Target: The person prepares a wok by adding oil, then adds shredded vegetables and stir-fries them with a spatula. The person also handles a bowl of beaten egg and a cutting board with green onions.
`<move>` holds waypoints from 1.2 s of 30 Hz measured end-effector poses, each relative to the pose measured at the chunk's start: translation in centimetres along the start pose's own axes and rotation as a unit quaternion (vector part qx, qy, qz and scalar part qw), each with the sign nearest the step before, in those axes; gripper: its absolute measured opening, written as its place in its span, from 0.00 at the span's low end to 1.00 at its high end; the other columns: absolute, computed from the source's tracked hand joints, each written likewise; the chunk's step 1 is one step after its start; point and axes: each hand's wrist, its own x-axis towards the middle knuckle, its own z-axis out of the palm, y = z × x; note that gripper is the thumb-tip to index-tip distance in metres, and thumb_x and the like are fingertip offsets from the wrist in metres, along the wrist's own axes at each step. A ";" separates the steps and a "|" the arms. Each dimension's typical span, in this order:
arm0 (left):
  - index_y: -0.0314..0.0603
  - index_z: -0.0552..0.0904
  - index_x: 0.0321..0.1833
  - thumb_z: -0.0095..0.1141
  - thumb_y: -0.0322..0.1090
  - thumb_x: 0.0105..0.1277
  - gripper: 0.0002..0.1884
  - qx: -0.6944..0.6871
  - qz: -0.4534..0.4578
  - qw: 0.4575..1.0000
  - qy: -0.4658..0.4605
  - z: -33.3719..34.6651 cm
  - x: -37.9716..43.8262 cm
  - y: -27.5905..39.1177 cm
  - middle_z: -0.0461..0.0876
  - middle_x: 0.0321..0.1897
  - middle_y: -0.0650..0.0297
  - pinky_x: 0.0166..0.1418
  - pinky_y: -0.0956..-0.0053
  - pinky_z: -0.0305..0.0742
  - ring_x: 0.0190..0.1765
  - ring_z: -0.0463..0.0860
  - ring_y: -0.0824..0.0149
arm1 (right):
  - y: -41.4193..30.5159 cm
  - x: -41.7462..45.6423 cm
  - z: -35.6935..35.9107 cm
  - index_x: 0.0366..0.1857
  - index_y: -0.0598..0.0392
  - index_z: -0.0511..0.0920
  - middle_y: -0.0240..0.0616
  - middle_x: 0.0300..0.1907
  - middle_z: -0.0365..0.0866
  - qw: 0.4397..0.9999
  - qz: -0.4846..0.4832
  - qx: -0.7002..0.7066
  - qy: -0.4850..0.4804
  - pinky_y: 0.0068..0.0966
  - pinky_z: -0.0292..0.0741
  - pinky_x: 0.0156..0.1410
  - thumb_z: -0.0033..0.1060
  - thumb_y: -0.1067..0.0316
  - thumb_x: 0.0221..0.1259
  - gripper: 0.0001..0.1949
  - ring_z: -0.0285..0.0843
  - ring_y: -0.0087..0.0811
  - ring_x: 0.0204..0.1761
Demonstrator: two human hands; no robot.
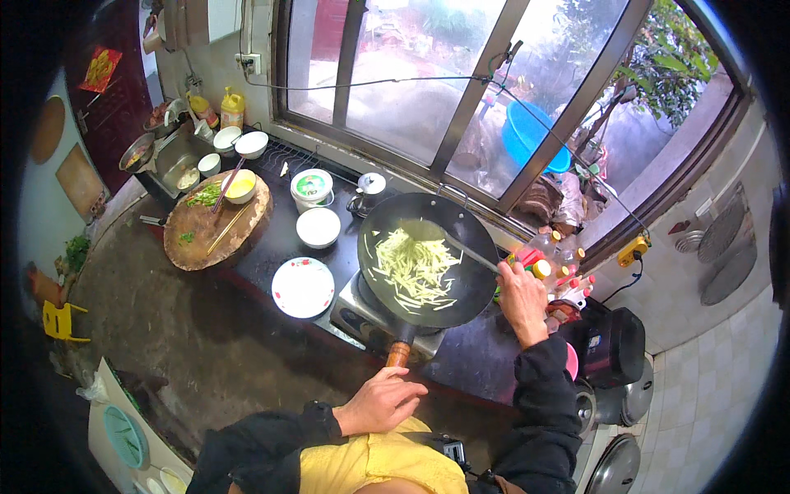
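Observation:
My right hand (523, 302) grips the handle of a metal wok spatula (472, 250). Its blade lies among pale green shredded vegetable strips (413, 268) inside a dark wok (386, 216). The wok sits on a gas stove (355, 312), its wooden handle (399, 354) pointing toward me. At the end of that handle is my left hand (382, 398), fingers loosely extended to the right; whether they hold it is unclear. To the wok's left are a floral plate (302, 287), a white bowl (318, 227) and a lidded white tub (311, 188).
A round wooden chopping board (191, 247) carries chopped greens (203, 196), chopsticks (227, 230) and a bowl of yellow liquid (239, 185). Bottles (558, 262) crowd the counter right of the wok. A sink (179, 154) lies far left; a sliding window (407, 92) runs behind.

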 end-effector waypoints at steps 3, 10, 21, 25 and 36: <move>0.38 0.86 0.46 0.64 0.29 0.65 0.08 0.002 -0.007 1.000 0.001 0.1 0.0 0.1 0.89 0.38 0.61 0.68 0.56 0.76 0.41 0.86 0.59 | -1.6 2.4 2.0 0.47 0.47 0.77 0.38 0.38 0.78 0.999 0.007 -0.017 0.037 0.42 0.78 0.40 0.59 0.69 0.61 0.11 0.83 0.42 0.39; 0.40 0.86 0.47 0.65 0.29 0.65 0.09 0.007 -0.006 1.000 0.005 -0.1 0.1 0.2 0.89 0.38 0.61 0.69 0.56 0.76 0.35 0.85 0.59 | 0.3 -2.2 -2.3 0.50 0.34 0.83 0.31 0.38 0.75 0.993 -0.107 0.004 -0.058 0.37 0.75 0.45 0.57 0.69 0.60 0.16 0.80 0.36 0.44; 0.38 0.85 0.50 0.63 0.30 0.67 0.11 0.006 -0.033 0.999 -0.020 0.0 0.1 0.4 0.88 0.38 0.60 0.70 0.57 0.74 0.42 0.85 0.55 | 2.7 -3.1 -7.7 0.42 0.35 0.89 0.32 0.33 0.81 0.990 -0.093 -0.090 -0.056 0.36 0.75 0.49 0.68 0.64 0.53 0.12 0.85 0.37 0.44; 0.40 0.86 0.50 0.65 0.30 0.65 0.11 0.021 -0.034 0.999 0.020 0.3 -0.2 0.4 0.88 0.34 0.62 0.70 0.58 0.75 0.43 0.86 0.57 | 3.3 -0.8 -3.5 0.44 0.38 0.88 0.40 0.36 0.86 0.994 0.026 -0.048 -0.093 0.43 0.80 0.44 0.67 0.63 0.56 0.12 0.88 0.43 0.40; 0.39 0.83 0.53 0.62 0.31 0.67 0.13 0.019 -0.079 0.997 -0.002 0.0 -0.2 1.0 0.87 0.34 0.60 0.70 0.57 0.72 0.48 0.84 0.52 | 5.0 3.1 2.0 0.43 0.43 0.90 0.43 0.37 0.90 0.975 0.018 0.042 -0.217 0.45 0.83 0.48 0.69 0.45 0.58 0.17 0.90 0.47 0.42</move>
